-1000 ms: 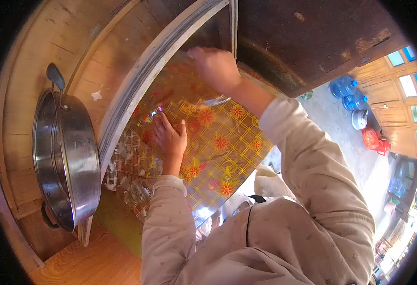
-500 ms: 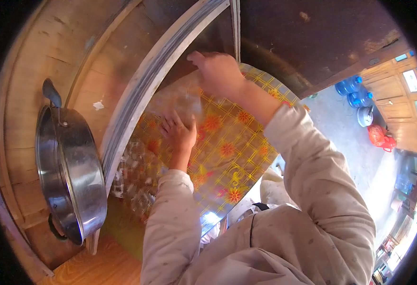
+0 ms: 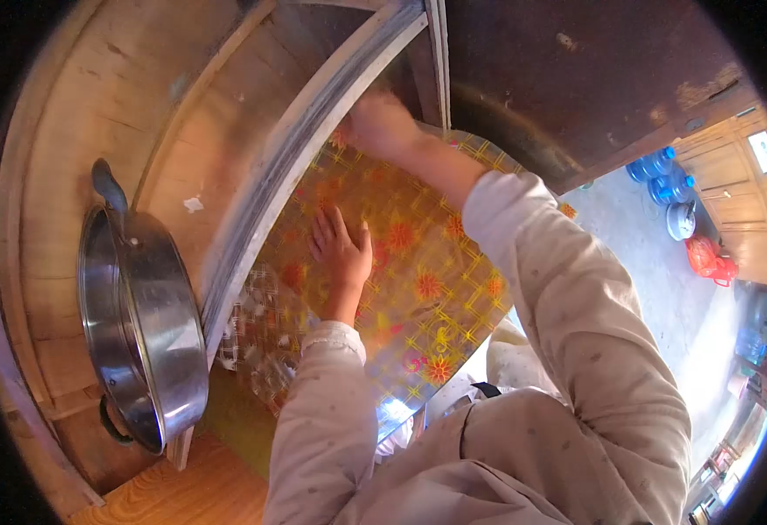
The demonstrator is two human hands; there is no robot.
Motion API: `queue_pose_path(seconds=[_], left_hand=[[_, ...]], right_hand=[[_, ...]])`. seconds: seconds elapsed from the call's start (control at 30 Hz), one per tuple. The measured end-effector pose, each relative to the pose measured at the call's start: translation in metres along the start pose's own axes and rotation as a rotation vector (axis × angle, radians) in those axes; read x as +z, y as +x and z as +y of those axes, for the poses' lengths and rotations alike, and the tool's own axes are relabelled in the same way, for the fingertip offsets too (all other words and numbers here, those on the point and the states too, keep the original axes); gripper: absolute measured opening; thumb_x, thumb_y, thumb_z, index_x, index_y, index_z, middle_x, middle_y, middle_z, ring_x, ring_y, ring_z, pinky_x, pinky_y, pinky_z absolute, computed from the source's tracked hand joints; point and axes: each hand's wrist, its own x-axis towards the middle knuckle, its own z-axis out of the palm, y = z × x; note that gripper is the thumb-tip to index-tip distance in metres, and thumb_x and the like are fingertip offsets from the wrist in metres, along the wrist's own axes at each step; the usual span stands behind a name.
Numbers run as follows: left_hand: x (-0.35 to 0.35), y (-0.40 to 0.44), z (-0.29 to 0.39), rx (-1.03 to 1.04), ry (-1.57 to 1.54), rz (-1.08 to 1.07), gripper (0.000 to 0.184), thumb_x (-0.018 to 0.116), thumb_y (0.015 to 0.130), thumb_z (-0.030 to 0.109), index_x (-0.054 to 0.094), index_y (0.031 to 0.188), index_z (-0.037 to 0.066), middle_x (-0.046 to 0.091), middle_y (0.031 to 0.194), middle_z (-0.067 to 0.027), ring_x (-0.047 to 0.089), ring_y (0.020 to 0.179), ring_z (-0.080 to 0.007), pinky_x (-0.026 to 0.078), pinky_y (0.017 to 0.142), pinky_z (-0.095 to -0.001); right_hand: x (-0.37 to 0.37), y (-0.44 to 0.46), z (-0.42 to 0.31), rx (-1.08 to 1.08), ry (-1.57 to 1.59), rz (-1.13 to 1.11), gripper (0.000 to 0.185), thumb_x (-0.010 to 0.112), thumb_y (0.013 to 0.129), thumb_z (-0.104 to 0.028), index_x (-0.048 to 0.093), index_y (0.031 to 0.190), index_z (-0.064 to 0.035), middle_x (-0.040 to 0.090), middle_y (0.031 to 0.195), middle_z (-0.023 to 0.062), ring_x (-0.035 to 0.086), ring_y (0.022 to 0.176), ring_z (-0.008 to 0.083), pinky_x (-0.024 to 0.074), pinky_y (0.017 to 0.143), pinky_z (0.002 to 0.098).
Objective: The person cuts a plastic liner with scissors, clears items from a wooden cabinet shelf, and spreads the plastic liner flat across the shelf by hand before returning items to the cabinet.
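A clear plastic sheet with yellow lattice and orange flowers (image 3: 440, 262) covers a surface in front of me. My left hand (image 3: 341, 251) lies on it with the fingers spread, holding nothing. Farther up, near the wooden frame post (image 3: 313, 131), is my right hand (image 3: 378, 125). It is smeared by motion, so its fingers and anything in them cannot be made out. The far edge of the sheet runs beneath my right forearm.
A steel pot (image 3: 160, 324) with dark handles stands at the left against the wooden wall (image 3: 51, 175). A dark panel (image 3: 576, 79) rises at the upper right. Blue water bottles (image 3: 670, 187) and a red bag (image 3: 703, 255) are on the floor (image 3: 633, 262) beyond.
The raised part of the sheet near my right hand no longer shows as a pale blur. My right hand has moved slightly toward the post. The whole view has shifted a little.
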Motion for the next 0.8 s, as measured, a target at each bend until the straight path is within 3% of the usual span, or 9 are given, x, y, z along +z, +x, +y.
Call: queue_pose_path(seconds=[0.17, 0.3, 0.33, 0.43, 0.53, 0.63, 0.67, 0.7, 0.8], left_hand=[[-0.001, 0.001, 0.001, 0.022, 0.026, 0.040, 0.062, 0.043, 0.089, 0.043, 0.032, 0.137, 0.006, 0.020, 0.145, -0.0193, 0.019, 0.134, -0.0335, 0.014, 0.106, -0.0520], [0.001, 0.002, 0.001, 0.018, 0.046, 0.042, 0.062, 0.044, 0.089, 0.044, 0.033, 0.136, 0.006, 0.020, 0.145, -0.0192, 0.019, 0.134, -0.0336, 0.014, 0.106, -0.0517], [0.000, 0.002, 0.000, 0.009, 0.057, 0.022, 0.063, 0.044, 0.089, 0.044, 0.032, 0.137, 0.006, 0.019, 0.145, -0.0192, 0.018, 0.135, -0.0334, 0.014, 0.106, -0.0521], [0.007, 0.002, -0.003, -0.005, 0.020, 0.013, 0.067, 0.043, 0.088, 0.048, 0.030, 0.139, 0.007, 0.017, 0.146, -0.0192, 0.016, 0.135, -0.0333, 0.012, 0.107, -0.0519], [-0.012, -0.003, 0.010, 0.174, 0.091, -0.022, 0.072, 0.042, 0.087, 0.054, 0.027, 0.140, 0.007, 0.014, 0.147, -0.0193, 0.013, 0.136, -0.0333, 0.009, 0.108, -0.0508], [-0.006, 0.006, 0.014, 0.184, 0.077, -0.063, 0.075, 0.043, 0.085, 0.057, 0.026, 0.140, 0.008, 0.012, 0.147, -0.0191, 0.011, 0.137, -0.0330, 0.008, 0.109, -0.0502], [-0.006, 0.009, 0.014, 0.172, 0.050, -0.121, 0.077, 0.043, 0.084, 0.059, 0.025, 0.141, 0.009, 0.012, 0.147, -0.0183, 0.010, 0.137, -0.0326, 0.008, 0.110, -0.0504], [-0.003, 0.012, 0.013, 0.175, 0.030, -0.108, 0.078, 0.043, 0.083, 0.059, 0.025, 0.141, 0.010, 0.012, 0.148, -0.0181, 0.010, 0.137, -0.0325, 0.008, 0.109, -0.0504], [-0.004, 0.019, 0.016, 0.143, 0.018, -0.143, 0.082, 0.046, 0.081, 0.061, 0.023, 0.141, 0.010, 0.013, 0.148, -0.0175, 0.009, 0.137, -0.0329, 0.008, 0.109, -0.0503]], right_hand=[[0.053, 0.036, 0.022, 0.171, -0.217, -0.265, 0.075, 0.063, 0.076, -0.024, 0.025, 0.136, -0.0027, 0.037, 0.133, 0.0182, 0.049, 0.114, 0.0342, 0.0424, 0.091, 0.0428], [0.098, 0.063, 0.044, 0.156, -0.149, 0.080, 0.044, 0.060, 0.078, -0.021, 0.055, 0.119, -0.0028, 0.054, 0.120, 0.0139, 0.052, 0.111, 0.0304, 0.0421, 0.093, 0.0419], [0.103, 0.067, 0.044, 0.174, -0.095, 0.128, 0.030, 0.059, 0.077, -0.018, 0.065, 0.102, -0.0044, 0.064, 0.102, 0.0138, 0.060, 0.099, 0.0310, 0.0467, 0.086, 0.0431], [0.070, 0.049, 0.038, 0.038, 0.050, 0.115, 0.025, 0.059, 0.074, -0.018, 0.066, 0.095, -0.0045, 0.065, 0.085, 0.0171, 0.064, 0.081, 0.0335, 0.0506, 0.075, 0.0439], [0.027, 0.022, 0.021, -0.047, 0.126, 0.341, 0.019, 0.059, 0.072, -0.017, 0.067, 0.083, -0.0043, 0.063, 0.074, 0.0197, 0.063, 0.069, 0.0357, 0.0513, 0.067, 0.0449], [0.018, 0.025, 0.023, -0.165, 0.117, 0.289, 0.018, 0.060, 0.071, -0.018, 0.066, 0.081, -0.0043, 0.062, 0.071, 0.0194, 0.063, 0.067, 0.0350, 0.0513, 0.064, 0.0445], [0.015, 0.023, 0.020, 0.011, 0.111, 0.096, 0.022, 0.060, 0.071, -0.018, 0.065, 0.087, -0.0038, 0.062, 0.072, 0.0198, 0.063, 0.068, 0.0355, 0.0514, 0.063, 0.0447], [0.035, 0.032, 0.033, -0.072, 0.095, 0.157, 0.028, 0.059, 0.072, -0.016, 0.063, 0.096, -0.0028, 0.063, 0.075, 0.0197, 0.063, 0.067, 0.0356, 0.0517, 0.061, 0.0442], [0.027, 0.039, 0.037, 0.141, 0.234, -0.036, 0.036, 0.054, 0.077, -0.012, 0.056, 0.112, -0.0022, 0.061, 0.089, 0.0230, 0.061, 0.078, 0.0366, 0.0497, 0.073, 0.0468]])
